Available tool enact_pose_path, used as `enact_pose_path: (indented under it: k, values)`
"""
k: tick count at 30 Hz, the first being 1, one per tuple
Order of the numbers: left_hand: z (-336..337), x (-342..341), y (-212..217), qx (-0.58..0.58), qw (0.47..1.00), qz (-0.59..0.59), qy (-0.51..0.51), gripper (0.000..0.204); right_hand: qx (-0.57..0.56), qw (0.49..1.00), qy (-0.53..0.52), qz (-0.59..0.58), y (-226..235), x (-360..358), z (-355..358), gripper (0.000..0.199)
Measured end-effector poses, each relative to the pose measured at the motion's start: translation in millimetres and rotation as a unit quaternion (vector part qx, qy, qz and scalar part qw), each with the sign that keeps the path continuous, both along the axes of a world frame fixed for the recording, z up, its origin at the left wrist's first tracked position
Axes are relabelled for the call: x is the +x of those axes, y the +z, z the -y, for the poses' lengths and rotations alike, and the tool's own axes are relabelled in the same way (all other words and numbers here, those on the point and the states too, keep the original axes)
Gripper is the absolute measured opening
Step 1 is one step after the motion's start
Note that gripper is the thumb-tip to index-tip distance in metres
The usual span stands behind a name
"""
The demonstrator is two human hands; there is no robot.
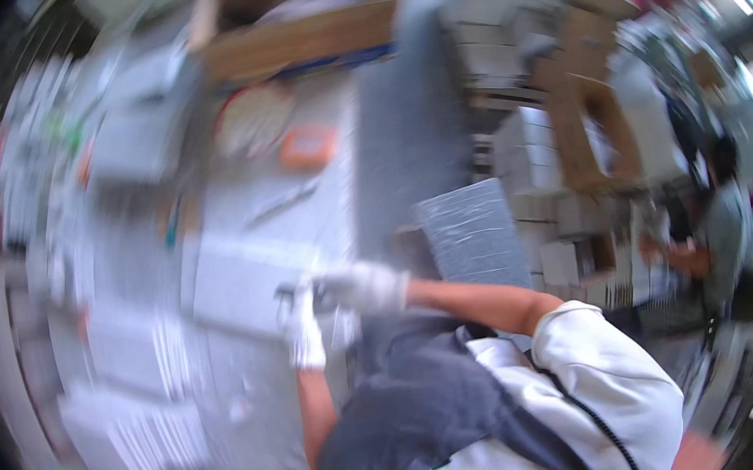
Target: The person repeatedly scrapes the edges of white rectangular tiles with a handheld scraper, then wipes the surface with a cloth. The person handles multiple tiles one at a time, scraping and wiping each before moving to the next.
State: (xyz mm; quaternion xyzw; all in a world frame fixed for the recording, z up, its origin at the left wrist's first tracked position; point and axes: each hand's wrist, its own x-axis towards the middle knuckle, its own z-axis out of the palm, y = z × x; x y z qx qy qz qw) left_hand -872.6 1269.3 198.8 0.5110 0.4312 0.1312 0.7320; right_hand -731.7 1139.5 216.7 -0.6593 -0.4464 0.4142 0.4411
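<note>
Both my hands wear white gloves and meet over the near edge of a flat white panel (246, 284) on the table. My left hand (305, 330) points away from me, its fingers closed around something small and dark that blur keeps me from naming. From the right, my right hand (369, 288) reaches across with its fingertips against or just beside the left one. Its fingers are smeared, so whether it grips anything is unclear. Farther up the table lie a thin, long tool (283, 203) and an orange box-shaped thing (309, 146).
An open cardboard box (306, 42) stands at the table's far end. Stacked white pieces (153, 441) fill the left side. A grey wrapped block (475, 234) is beside my right arm. Cartons (526, 151) and another person (724, 230) are to the right.
</note>
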Motion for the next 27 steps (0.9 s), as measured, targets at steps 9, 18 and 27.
enact_pose_path:
  k: [9, 18, 27]
  values:
    - [-7, 19, -30, 0.248, 0.900, -0.016, -0.359, 0.037, -0.090, 0.975, -0.193, -0.059, 19, -16, 63, 0.055]
    - [21, 55, 2, 0.144, 0.839, -0.044, -0.524, 0.033, -0.163, 0.944, -0.285, 0.029, 31, 3, 127, 0.031]
    - [36, 59, -4, -0.024, 0.947, 0.052, -0.316, 0.021, -0.156, 0.962, -0.221, -0.032, 48, -1, 109, 0.028]
